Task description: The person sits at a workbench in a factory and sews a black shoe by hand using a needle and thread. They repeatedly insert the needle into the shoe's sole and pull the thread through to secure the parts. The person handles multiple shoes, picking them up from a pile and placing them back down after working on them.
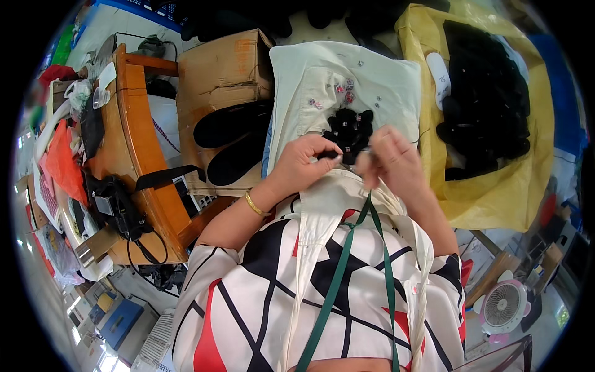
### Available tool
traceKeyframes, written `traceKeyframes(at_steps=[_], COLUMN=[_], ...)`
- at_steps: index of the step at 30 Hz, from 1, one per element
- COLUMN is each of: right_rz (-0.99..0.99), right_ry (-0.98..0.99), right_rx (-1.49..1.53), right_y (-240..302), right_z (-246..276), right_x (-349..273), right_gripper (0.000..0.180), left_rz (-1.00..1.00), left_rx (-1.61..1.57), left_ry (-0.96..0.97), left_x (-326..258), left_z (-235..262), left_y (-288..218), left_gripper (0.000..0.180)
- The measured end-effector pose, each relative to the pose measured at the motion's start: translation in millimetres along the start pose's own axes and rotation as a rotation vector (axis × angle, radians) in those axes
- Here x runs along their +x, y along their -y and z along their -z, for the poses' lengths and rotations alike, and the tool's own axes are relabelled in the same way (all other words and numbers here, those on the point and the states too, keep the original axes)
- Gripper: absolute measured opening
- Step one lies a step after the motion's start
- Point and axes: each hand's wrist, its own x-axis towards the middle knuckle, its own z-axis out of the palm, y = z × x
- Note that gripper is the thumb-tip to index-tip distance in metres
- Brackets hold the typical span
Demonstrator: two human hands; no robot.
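Note:
My left hand [304, 164] is closed in a pinch on a small black piece [328, 154], low over the pale cloth on my lap. Opposite it, my right hand [393, 160] is curled, its fingertips together and slightly blurred; what they hold, if anything, I cannot make out. Just beyond my fingers lies a cluster of small black pieces [350, 126], some with shiny bits on them. Farther up the pale cloth [390, 74] are scattered pink and clear gems [349, 97].
At left, two black shoe insoles [232, 124] lie against a cardboard box [217, 68], beside a wooden chair [137, 142]. A yellow bag [514, 192] at right holds many black pieces [486, 99] and a white sole-shaped piece [438, 80]. A fan [503, 304] stands at lower right.

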Motion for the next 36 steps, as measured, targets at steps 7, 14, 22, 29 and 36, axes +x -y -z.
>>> traceKeyframes(at_steps=[7,14,22,29,36], right_rz=[0.464,1.242,0.365,0.437,0.371], right_ry=[-0.226,-1.524,-0.405,-0.069,-0.09], right_rx=[0.832,-0.002,-0.366,-0.931,-0.797], right_y=[64,91,-21,-34,-50], right_z=[145,367,69,-8,-5], right_x=[-36,-145,29,62,68], right_gripper=[0.011,0.022,0.019,0.013,0.013], left_rz=[0.02,0.112,0.2,-0.034,0.257], left_rx=[0.101,0.08,-0.275,0.435,1.577], left_ry=[-0.034,-0.154,-0.11,-0.268,0.035], left_x=[-4,-1,4,5,-20], left_z=[33,54,25,85,176], left_y=[11,36,39,40,144], left_gripper=[0.013,0.007,0.009,0.015,0.01])
